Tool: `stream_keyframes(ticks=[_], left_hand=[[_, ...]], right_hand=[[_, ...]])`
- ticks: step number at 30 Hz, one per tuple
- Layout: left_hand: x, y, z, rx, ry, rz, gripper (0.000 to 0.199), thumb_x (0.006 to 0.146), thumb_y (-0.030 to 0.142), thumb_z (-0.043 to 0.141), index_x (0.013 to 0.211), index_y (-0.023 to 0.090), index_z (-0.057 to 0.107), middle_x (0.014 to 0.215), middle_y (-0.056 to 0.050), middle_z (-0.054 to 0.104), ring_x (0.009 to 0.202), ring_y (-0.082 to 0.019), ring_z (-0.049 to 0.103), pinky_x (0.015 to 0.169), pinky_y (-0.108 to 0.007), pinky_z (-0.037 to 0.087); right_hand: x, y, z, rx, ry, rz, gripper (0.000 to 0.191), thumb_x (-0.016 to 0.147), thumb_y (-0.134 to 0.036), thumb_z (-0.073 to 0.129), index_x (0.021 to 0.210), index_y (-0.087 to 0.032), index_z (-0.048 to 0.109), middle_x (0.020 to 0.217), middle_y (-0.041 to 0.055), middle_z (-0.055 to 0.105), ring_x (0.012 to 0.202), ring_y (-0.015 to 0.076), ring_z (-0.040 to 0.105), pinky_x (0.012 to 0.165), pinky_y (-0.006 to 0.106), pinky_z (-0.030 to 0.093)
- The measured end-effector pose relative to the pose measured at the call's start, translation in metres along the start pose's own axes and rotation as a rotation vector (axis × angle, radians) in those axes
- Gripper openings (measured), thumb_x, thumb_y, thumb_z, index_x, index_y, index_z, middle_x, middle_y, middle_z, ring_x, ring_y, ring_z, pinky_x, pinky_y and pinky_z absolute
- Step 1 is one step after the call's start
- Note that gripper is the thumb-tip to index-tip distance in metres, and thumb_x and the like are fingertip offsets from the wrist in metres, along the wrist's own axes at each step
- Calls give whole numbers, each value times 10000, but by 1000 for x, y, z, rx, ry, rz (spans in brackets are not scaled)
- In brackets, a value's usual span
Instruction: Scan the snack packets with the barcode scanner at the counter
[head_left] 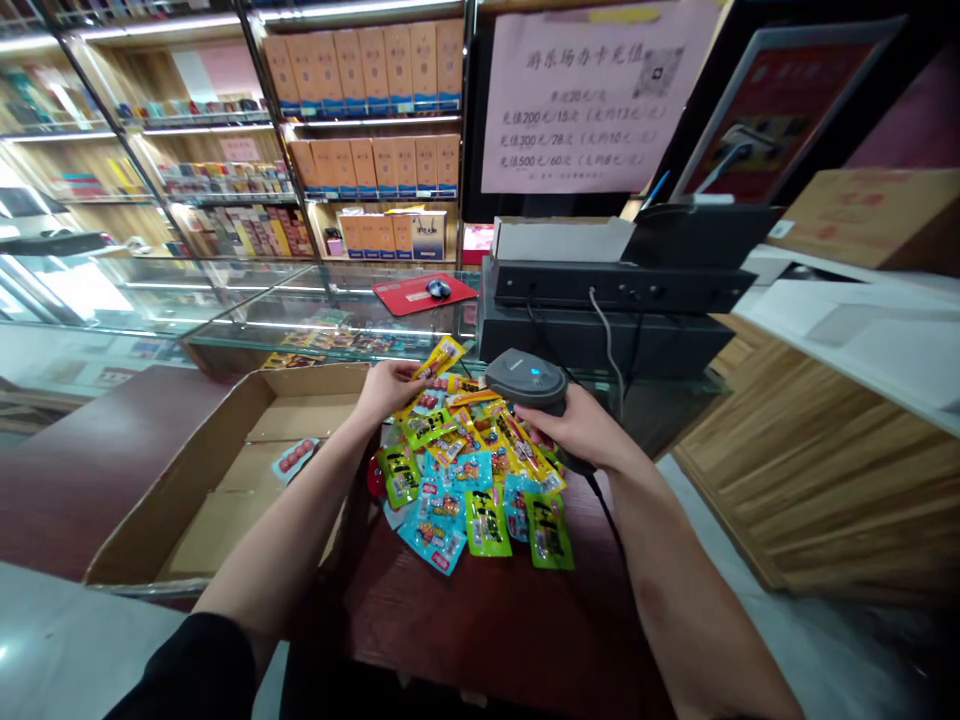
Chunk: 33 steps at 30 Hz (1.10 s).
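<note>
Scanner and yellow packet over snack pile.
Left hand (386, 388) pinches yellow packet (439, 358) at pile's (472, 470) far edge; right hand (574, 425) wraps scanner (525, 380), handle hidden in grip. Open cardboard box (187, 480) left on the counter (487, 620); packet print unreadable.

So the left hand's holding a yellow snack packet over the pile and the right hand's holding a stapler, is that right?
Not quite: the head view shows the right hand gripping a grey barcode scanner, not a stapler. The left hand does hold a yellow snack packet over the pile.
</note>
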<state>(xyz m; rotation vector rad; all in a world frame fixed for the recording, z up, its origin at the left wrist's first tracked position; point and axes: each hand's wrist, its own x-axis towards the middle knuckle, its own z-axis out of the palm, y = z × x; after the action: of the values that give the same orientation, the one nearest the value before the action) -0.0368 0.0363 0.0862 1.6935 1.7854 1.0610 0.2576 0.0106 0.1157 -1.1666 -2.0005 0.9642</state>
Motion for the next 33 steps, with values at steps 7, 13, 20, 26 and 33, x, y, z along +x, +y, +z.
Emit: stream_keyframes(ticks=[7,13,20,26,33], left_hand=[[-9,18,-13,-331,-141,32,493,601,450,834,987,151,763,852,-78,775,724,-209,706,667,-288,537],[-10,15,-9,-262,-158,20,472,599,430,829,980,159,768,783,-60,766,686,-201,695,616,-269,510],[-9,12,-12,-147,-145,109,420,643,437,780,947,147,773,878,-46,772,776,-208,700,629,-239,478],[-9,11,-10,-166,-136,90,422,609,440,797,917,152,773,877,-51,773,779,-217,703,652,-257,503],[-11,13,-10,-272,-170,19,445,574,435,834,925,169,769,779,-60,765,706,-213,706,664,-294,539]], right_hand=[[-8,-17,7,118,20,-55,214,833,-372,673,756,-187,599,538,4,582,474,129,499,487,279,418],[-10,-17,9,95,61,-64,198,820,-365,686,803,-183,610,554,-8,579,472,119,478,483,270,407],[-6,-10,11,51,51,-82,219,836,-377,670,772,-182,594,555,-10,576,473,114,480,496,270,411],[-7,-14,10,69,29,-77,174,844,-348,660,833,-180,616,580,2,595,478,121,502,500,279,426],[-8,-15,11,68,26,-46,185,831,-352,673,874,-176,637,585,10,610,473,130,518,488,281,436]])
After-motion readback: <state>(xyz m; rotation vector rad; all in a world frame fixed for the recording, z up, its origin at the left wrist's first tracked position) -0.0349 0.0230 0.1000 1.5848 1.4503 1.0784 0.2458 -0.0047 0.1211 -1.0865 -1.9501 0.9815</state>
